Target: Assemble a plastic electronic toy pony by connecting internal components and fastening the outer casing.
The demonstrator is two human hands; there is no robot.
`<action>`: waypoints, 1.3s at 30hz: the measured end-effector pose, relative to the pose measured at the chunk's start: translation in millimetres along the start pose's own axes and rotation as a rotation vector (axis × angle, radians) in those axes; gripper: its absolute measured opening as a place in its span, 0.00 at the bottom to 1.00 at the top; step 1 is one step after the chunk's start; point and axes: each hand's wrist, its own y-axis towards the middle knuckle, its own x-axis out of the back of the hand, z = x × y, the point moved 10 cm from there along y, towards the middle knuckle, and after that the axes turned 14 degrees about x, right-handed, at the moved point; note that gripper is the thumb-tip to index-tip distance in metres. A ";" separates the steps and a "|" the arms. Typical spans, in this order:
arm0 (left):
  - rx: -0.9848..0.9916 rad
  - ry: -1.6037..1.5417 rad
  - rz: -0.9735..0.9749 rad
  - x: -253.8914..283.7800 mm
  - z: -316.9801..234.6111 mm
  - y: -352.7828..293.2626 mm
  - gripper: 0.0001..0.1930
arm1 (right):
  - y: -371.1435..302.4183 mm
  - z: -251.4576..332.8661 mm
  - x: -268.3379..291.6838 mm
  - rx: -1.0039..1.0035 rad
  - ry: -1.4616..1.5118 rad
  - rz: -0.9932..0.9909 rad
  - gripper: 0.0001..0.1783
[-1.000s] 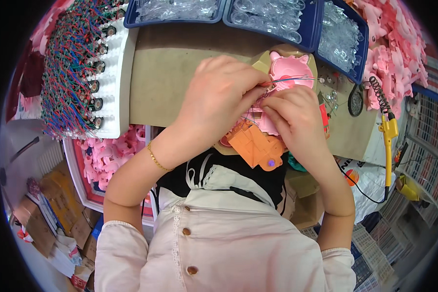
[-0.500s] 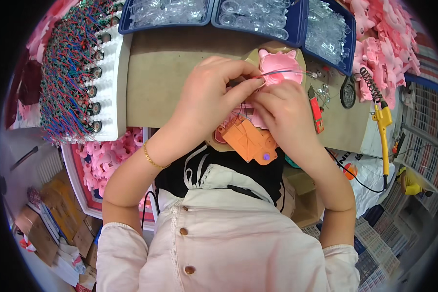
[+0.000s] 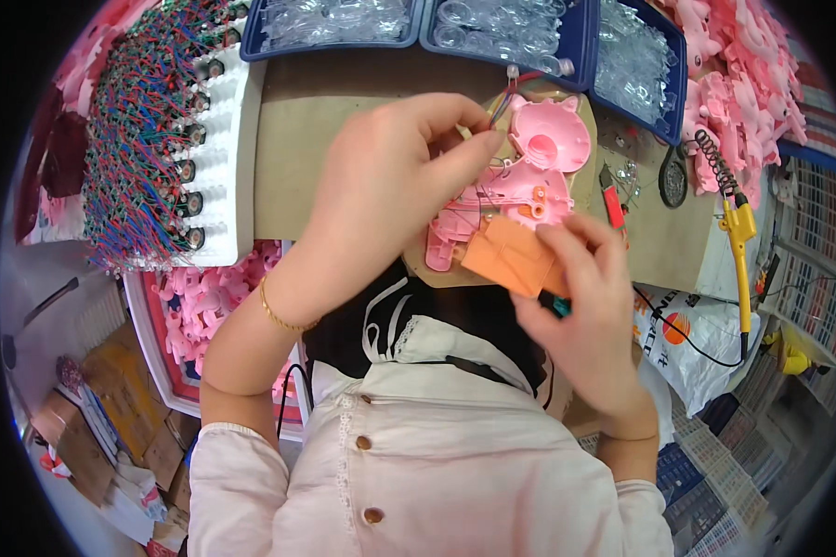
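Note:
My left hand [image 3: 395, 172] is closed in a pinch on thin coloured wires [image 3: 502, 107], whose far ends carry small clear LED-like tips [image 3: 513, 72]. My right hand [image 3: 587, 311] grips an orange plastic box [image 3: 506, 255] by its right side, fingers above and thumb below. A dark thin wire lies across the box's face. Behind it, a pink plastic animal-shaped shell half [image 3: 557, 130], with ears and a hollow head, lies on a tan board [image 3: 581, 181]. The pink body part [image 3: 520, 186] below the head is partly covered by my left hand and the box.
Blue trays [image 3: 418, 32] of clear plastic parts line the back. A white foam block [image 3: 228, 139] with wired round parts stands left. Pink shells [image 3: 724, 102] pile at the right, near a yellow soldering iron [image 3: 739, 232]. A red-handled cutter [image 3: 613, 206] lies beside the board.
My right hand has left the wires, moved down and taken hold of the orange box, which has shifted right. The wires in my left hand now point upward, and the pink shell is more exposed.

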 end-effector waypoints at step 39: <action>-0.765 0.731 -0.108 -50.1 -36.8 -60.6 0.23 | 24.6 -14.0 12.6 0.327 -0.318 -0.014 0.26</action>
